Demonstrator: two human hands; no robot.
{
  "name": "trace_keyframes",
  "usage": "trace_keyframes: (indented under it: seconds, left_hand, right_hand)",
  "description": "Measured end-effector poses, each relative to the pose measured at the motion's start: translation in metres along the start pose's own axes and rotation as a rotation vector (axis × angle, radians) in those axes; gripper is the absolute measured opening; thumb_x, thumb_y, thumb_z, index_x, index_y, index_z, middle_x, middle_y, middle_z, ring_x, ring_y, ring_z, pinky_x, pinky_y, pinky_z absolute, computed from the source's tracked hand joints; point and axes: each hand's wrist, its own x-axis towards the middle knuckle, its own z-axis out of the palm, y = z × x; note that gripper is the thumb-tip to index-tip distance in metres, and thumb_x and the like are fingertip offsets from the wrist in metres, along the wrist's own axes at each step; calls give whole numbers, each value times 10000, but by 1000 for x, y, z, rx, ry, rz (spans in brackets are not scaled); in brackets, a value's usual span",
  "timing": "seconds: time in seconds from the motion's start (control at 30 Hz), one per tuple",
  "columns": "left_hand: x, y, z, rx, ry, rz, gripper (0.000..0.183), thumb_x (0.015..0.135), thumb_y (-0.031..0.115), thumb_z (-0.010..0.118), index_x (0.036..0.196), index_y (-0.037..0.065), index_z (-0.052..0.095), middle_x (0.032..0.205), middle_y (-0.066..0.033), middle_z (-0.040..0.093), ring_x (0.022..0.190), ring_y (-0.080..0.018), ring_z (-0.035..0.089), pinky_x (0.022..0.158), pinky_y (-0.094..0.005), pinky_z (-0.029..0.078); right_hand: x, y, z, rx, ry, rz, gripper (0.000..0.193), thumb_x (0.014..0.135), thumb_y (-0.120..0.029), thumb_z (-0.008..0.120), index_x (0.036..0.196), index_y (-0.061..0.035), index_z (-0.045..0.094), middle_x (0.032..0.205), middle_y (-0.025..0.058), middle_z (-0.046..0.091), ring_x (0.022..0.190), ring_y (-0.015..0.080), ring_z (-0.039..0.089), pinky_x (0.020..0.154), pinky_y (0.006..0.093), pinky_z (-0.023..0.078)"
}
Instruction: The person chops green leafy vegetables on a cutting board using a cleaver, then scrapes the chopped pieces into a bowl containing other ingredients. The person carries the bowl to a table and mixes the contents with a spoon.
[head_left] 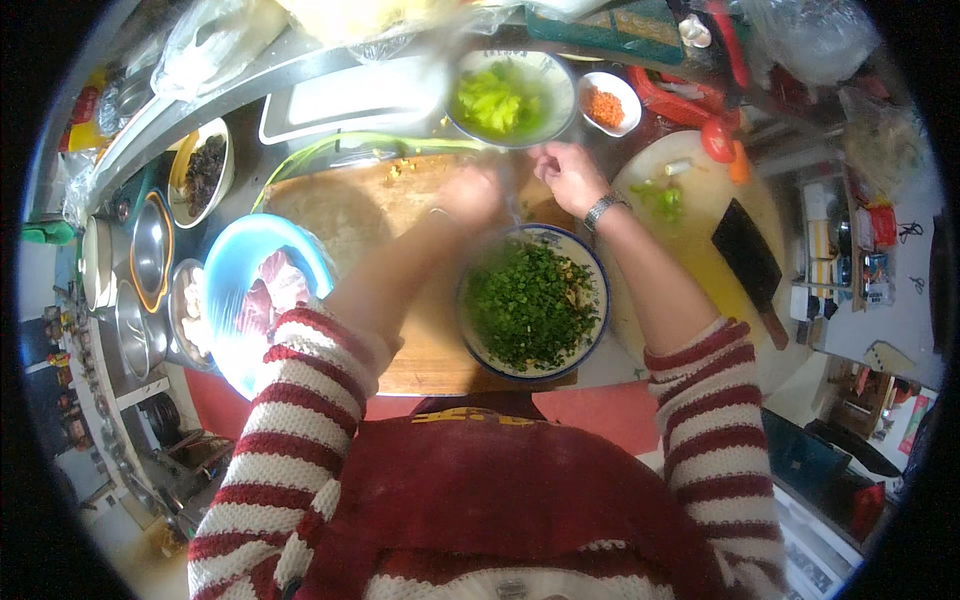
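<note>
Greens (533, 300) in bowl (602, 290), basin (228, 265) left, cleaver (747, 250) on board (695, 275) right, second bowl (559, 95) behind

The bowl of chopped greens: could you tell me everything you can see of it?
The bowl is round and white, with a dark blue rim and faint bluish marks inside; it looks like glazed ceramic or enamel. It stands upright at the right end of the board, filled with chopped greens, with yellowish bits showing at the right. The left hand and right hand are beyond its far rim, where blur hides whether anything touches it.
</note>
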Motion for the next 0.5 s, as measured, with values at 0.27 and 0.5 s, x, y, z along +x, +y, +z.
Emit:
trace_keyframes:
  seconds: [0.27, 0.5]
  left_hand:
    - [-34, 9, -42, -298, 260, 247, 185, 841, 63, 614, 1001, 3, 688, 996, -232, 676, 892, -378, 678, 811, -451, 563]
    - [-32, 7, -40, -323, 36, 96, 174, 859, 107, 643, 1004, 21, 685, 1026, -220, 677, 937, -374, 671, 850, -454, 550]
  right_hand:
    - [-3, -2, 3, 6, 10, -9, 136, 864, 35, 557, 947, 38, 665, 957, 167, 707, 838, 264, 678, 762, 342, 540]
    - [-2, -5, 5, -113, 68, -57, 123, 856, -20, 643, 973, 5, 672, 954, 162, 679, 899, 303, 677, 830, 395, 540]
